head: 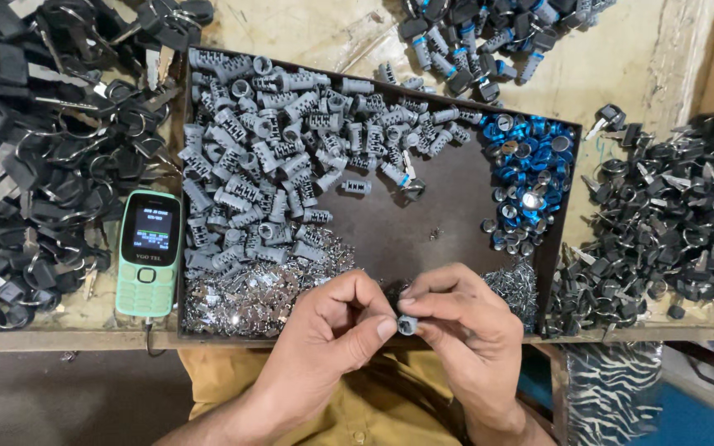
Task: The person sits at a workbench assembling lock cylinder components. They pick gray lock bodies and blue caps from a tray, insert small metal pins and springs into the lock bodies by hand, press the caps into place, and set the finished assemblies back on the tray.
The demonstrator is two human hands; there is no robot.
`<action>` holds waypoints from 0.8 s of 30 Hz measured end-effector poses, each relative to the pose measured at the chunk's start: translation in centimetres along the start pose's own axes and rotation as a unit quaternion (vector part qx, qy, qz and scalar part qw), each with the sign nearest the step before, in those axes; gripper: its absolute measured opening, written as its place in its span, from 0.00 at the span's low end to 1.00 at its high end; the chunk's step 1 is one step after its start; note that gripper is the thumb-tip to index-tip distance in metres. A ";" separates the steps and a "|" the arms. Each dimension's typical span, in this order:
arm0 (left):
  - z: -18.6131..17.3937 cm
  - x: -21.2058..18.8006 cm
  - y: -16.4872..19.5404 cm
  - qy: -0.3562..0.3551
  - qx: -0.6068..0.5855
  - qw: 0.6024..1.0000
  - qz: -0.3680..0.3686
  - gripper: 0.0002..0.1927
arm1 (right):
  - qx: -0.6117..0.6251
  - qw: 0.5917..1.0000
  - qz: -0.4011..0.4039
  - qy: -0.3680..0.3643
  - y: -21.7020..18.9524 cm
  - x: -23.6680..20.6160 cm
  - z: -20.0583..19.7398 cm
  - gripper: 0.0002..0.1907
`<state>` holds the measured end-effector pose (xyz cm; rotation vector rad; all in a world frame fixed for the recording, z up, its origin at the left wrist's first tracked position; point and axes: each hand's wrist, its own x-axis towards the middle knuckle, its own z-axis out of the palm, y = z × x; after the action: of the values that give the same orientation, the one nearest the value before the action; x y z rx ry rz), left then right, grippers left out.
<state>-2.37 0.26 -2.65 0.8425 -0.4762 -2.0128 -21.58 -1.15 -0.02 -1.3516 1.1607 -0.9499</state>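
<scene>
Left hand [328, 330]: its fingers [380, 329] are pressed onto a small grey lock cylinder [407, 325], thumb tip against its left side.
Right hand [464, 326]: its fingers [423, 307] pinch the same cylinder from the right and above, so both hands hold it between them.
Lock cylinder: sits between the two thumbs, its round open end facing the camera, just over the near edge of the tray.
Tray [448, 223]: a dark, shallow tray lying just beyond the fingers on the tabletop [307, 33]; its middle is bare.
Small silver parts [249, 293]: a glittering heap in the tray's near corner, just left of the fingers; a smaller heap [518, 285] lies just right of them.
Grey cylinders [274, 157]: a large pile of the same kind of piece, filling the far left part of the tray, beyond the fingers.
Blue caps [530, 161]: a cluster of shiny blue round pieces in the tray's far right corner.
Phone [149, 252]: a mint-green keypad phone with its screen lit, lying on the tabletop left of the tray, well left of the fingers.
Black-headed keys [43, 149]: a big heap on rings, farther left than the phone; another heap [679, 215] lies right of the tray.
Finished pieces [481, 41]: dark and blue-tipped cylinders piled beyond the tray's far edge.
</scene>
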 end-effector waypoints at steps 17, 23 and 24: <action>0.2 0.2 -0.2 0.025 0.003 1.000 0.010 0.09 | -0.161 0.983 -0.081 -0.015 -1.7 0.3 0.1 0.16; -0.8 0.6 0.2 -0.009 -0.118 0.990 -0.080 0.08 | -0.046 0.999 -0.003 -0.024 -0.5 0.2 -0.3 0.16; -0.8 0.6 0.1 -0.005 -0.094 0.993 -0.078 0.08 | -0.046 0.999 0.000 -0.023 -0.5 0.1 -0.2 0.16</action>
<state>-1.96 -0.25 -3.41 0.7722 -0.2274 -2.1664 -21.69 -1.34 0.44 -1.4400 1.1798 -0.8703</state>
